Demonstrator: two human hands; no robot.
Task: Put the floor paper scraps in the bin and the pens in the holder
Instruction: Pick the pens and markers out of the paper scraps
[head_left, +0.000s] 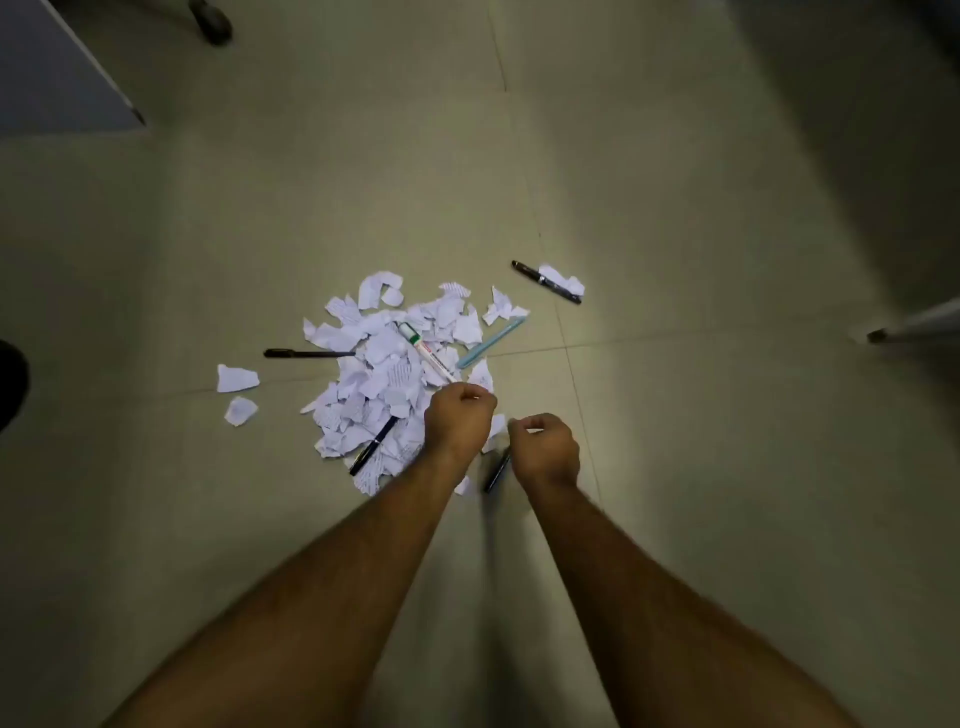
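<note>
Two curled hands (457, 421) (545, 447), grip unclear, at scrap pile's (384, 374) near edge; open floor (675, 208) around

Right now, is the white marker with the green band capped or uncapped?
Capped, it seems: the white marker lies across the paper scraps with its far end blunt and closed. Its near end is hidden by the left hand.
</note>
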